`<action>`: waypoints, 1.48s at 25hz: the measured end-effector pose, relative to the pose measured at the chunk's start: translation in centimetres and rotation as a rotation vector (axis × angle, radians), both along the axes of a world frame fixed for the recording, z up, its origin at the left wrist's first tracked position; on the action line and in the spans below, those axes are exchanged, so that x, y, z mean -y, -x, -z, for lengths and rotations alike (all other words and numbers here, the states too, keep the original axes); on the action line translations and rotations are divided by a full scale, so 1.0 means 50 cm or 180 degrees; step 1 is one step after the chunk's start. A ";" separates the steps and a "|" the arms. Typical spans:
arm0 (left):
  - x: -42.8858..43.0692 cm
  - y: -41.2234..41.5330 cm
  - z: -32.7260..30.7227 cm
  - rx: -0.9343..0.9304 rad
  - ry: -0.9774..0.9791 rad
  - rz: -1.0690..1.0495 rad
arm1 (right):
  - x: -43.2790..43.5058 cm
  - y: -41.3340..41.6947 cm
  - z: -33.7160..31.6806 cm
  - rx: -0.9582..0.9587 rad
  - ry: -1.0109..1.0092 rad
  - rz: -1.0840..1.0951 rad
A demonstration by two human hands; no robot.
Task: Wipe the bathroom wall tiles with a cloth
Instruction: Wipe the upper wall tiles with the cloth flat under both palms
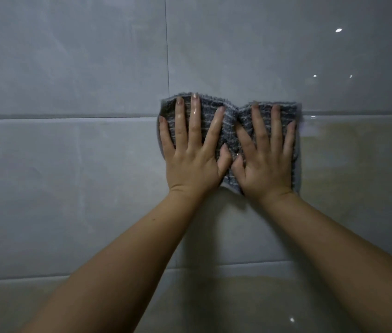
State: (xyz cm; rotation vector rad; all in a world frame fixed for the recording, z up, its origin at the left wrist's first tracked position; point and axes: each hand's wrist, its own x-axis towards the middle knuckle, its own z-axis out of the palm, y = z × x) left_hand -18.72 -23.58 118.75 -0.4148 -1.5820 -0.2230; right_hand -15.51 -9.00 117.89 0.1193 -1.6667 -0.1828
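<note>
A grey striped cloth [232,121] is spread flat against the glossy grey wall tiles [69,68], just right of the middle of the view, across a horizontal grout line. My left hand [193,152] lies flat on the cloth's left half, fingers spread and wet. Beside it, my right hand [266,157] presses the right half in the same way. The two thumbs almost touch at the cloth's middle, where the fabric bunches into a fold. Most of the cloth's lower part is hidden under the palms.
Large rectangular tiles fill the whole view, split by a vertical grout line [166,44] above the cloth and horizontal grout lines [45,115]. The tiles at the right and lower part [358,164] look yellowish and reflect small light spots.
</note>
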 end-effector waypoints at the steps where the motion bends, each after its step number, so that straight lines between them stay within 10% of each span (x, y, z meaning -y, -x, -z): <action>1: -0.023 -0.004 -0.011 -0.0002 -0.0049 0.0016 | -0.021 -0.004 -0.013 -0.0005 0.0015 0.0026; 37: -0.461 -0.094 0.081 0.0245 0.0150 0.0130 | -0.470 -0.099 0.077 0.0025 0.0334 0.0247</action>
